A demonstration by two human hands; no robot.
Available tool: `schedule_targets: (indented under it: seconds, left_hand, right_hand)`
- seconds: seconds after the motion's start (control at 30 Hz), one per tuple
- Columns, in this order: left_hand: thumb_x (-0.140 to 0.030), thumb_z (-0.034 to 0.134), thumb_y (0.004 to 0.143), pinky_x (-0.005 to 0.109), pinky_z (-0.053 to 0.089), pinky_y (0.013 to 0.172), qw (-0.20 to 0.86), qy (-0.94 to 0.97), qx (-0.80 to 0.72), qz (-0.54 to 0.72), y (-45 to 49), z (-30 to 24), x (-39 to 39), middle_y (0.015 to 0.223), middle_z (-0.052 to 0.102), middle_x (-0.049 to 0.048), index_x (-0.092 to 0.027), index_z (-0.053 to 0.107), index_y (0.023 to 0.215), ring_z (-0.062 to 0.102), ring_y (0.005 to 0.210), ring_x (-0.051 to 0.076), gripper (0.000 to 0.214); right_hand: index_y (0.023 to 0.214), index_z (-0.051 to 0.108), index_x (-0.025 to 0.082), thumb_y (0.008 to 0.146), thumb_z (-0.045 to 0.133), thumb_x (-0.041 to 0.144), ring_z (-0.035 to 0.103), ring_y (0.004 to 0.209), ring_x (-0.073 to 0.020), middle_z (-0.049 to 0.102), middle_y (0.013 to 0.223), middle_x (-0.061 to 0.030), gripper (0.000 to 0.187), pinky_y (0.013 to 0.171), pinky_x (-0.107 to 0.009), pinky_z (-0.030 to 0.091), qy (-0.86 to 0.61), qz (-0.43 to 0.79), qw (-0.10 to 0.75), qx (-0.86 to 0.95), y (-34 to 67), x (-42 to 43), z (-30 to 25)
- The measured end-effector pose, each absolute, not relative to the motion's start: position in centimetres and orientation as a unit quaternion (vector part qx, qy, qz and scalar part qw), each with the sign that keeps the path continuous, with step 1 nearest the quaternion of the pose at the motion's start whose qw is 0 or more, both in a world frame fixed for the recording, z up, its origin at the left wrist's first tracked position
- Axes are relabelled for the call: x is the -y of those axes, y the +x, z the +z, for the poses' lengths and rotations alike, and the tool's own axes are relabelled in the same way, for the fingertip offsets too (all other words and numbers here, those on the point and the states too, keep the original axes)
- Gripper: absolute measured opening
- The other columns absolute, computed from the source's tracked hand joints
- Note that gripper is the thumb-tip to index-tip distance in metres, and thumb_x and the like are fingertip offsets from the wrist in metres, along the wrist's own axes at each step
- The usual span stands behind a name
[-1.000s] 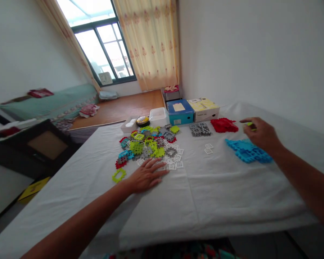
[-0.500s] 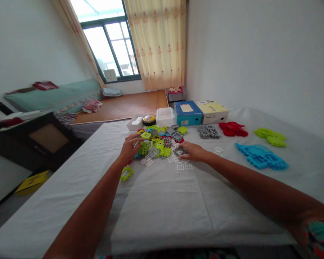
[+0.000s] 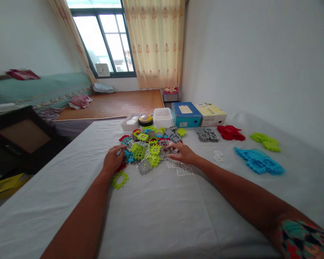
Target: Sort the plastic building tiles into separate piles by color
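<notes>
A mixed pile of flat interlocking plastic pieces [image 3: 138, 151], in lime green, grey, blue and red, lies on the white-covered table. At its left edge is my left hand [image 3: 113, 159], fingers stretched toward the blue pieces [image 3: 129, 155] with the thumb apart. My right hand [image 3: 184, 154] reaches into the right side of the pile, thumb and forefinger apart beside a grey piece [image 3: 164, 150]. Small white lattice pieces [image 3: 180, 172] lie just below the right hand. A lime-green square frame piece [image 3: 120, 180] rests alone near my left wrist.
Sorted stacks stand to the right: grey [image 3: 207, 135], red [image 3: 230, 132], lime green [image 3: 266, 141] and blue [image 3: 259, 160]. Two white lattice pieces [image 3: 218, 155] lie between. Behind the pile are a blue box [image 3: 187, 115], a yellow-and-white box [image 3: 211, 115], a white tub [image 3: 162, 117] and a round tin [image 3: 145, 120].
My left hand has moved left and down from the top of the pile to its edge. The right hand stays by the grey pieces, shifted slightly left. The camera view has turned a little.
</notes>
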State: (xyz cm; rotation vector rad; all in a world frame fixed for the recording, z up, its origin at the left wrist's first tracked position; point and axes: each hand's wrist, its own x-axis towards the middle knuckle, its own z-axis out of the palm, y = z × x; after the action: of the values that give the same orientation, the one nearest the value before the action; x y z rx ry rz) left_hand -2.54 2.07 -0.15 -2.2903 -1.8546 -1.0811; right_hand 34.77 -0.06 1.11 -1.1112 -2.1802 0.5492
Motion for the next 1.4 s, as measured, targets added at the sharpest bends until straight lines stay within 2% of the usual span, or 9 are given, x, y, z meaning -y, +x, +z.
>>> schedule_targets:
  seconds: [0.23,0.4,0.63,0.8,0.97,1.17,1.27,1.33,1.4]
  left_hand:
    - [-0.036,0.042,0.083,0.04,0.045,0.103,-0.019,-0.718,0.612,-0.331,-2.5,0.0,-2.0,0.114,0.07,0.0066,-0.022,0.072,0.103,0.062,0.11,0.024,0.038]
    - [-0.037,0.041,0.082,0.04,0.045,0.103,-0.021,-0.716,0.616,-0.329,-2.4,0.2,-1.9,0.116,0.07,0.0085,-0.02,0.072,0.103,0.062,0.11,0.025,0.04]
    - [-0.037,0.042,0.082,0.041,0.045,0.103,-0.032,-0.706,0.631,-0.319,-2.3,0.3,-1.8,0.116,0.07,0.0083,-0.02,0.072,0.104,0.062,0.11,0.025,0.041]
    - [-0.036,0.043,0.082,0.04,0.046,0.103,-0.041,-0.703,0.632,-0.325,-2.4,0.2,-1.7,0.115,0.07,0.0074,-0.02,0.073,0.103,0.063,0.109,0.025,0.04]
    - [-0.035,0.044,0.081,0.039,0.046,0.103,-0.045,-0.692,0.639,-0.332,-2.3,0.3,-1.5,0.114,0.071,0.0067,-0.021,0.073,0.103,0.063,0.11,0.025,0.039]
    - [-0.035,0.045,0.08,0.037,0.045,0.103,-0.056,-0.693,0.638,-0.331,-2.2,0.7,-1.3,0.113,0.072,0.0044,-0.023,0.073,0.101,0.063,0.109,0.023,0.038]
    - [-0.037,0.044,0.08,0.038,0.045,0.104,-0.057,-0.695,0.636,-0.331,-2.3,0.6,-1.4,0.113,0.071,0.0049,-0.022,0.073,0.101,0.063,0.109,0.024,0.039]
    - [-0.038,0.044,0.08,0.038,0.045,0.104,-0.054,-0.695,0.636,-0.332,-2.4,0.4,-1.6,0.114,0.071,0.0061,-0.021,0.073,0.102,0.063,0.109,0.024,0.04]
    - [-0.039,0.043,0.08,0.039,0.045,0.104,-0.054,-0.697,0.634,-0.329,-2.6,0.3,-1.7,0.115,0.071,0.0068,-0.021,0.073,0.103,0.063,0.109,0.025,0.041]
  right_hand:
    - [0.11,0.067,0.019,0.081,0.068,0.034,0.063,0.099,-0.0231,0.07,0.109,-0.0098,0.033,0.089,-0.037,0.049,-0.567,0.039,0.345,0.747,42.0,-3.4,3.3]
    - [0.109,0.067,0.016,0.086,0.061,0.04,0.064,0.096,-0.0251,0.071,0.106,-0.0126,0.034,0.088,-0.038,0.048,-0.702,-0.029,0.317,0.637,49.8,-5.6,3.3]
    - [0.112,0.067,0.017,0.089,0.058,0.042,0.054,0.112,-0.0303,0.063,0.122,-0.0166,0.035,0.092,-0.043,0.045,-0.697,-0.055,0.265,0.664,49.2,-5.3,2.8]
    - [0.106,0.07,0.018,0.088,0.06,0.028,0.065,0.087,-0.0188,0.071,0.104,-0.0087,0.023,0.083,-0.03,0.047,-0.511,0.086,0.187,0.835,43.7,-3.9,3.7]
    - [0.103,0.071,0.018,0.076,0.073,0.028,0.064,0.096,-0.0222,0.07,0.106,-0.0105,0.028,0.081,-0.028,0.046,-0.455,0.101,0.114,0.878,41.0,-2.7,2.6]
    - [0.096,0.067,0.02,0.071,0.077,0.025,0.063,0.075,-0.0156,0.071,0.085,-0.0018,0.027,0.065,-0.023,0.043,-0.519,0.152,0.158,0.826,41.3,-2.6,2.2]
    - [0.089,0.069,0.019,0.077,0.071,0.024,0.063,0.07,-0.0142,0.07,0.077,-0.0003,0.013,0.064,-0.023,0.043,-0.543,0.155,0.171,0.808,42.7,-2.6,3.5]
    - [0.086,0.07,0.019,0.082,0.067,0.025,0.063,0.073,-0.0144,0.07,0.077,-0.0006,0.008,0.066,-0.023,0.046,-0.556,0.149,0.189,0.795,44.6,-2.4,4.9]
    - [0.092,0.07,0.018,0.087,0.064,0.031,0.064,0.082,-0.0165,0.07,0.09,-0.0025,0.015,0.073,-0.026,0.05,-0.56,0.144,0.209,0.788,46.9,-1.9,6.4]
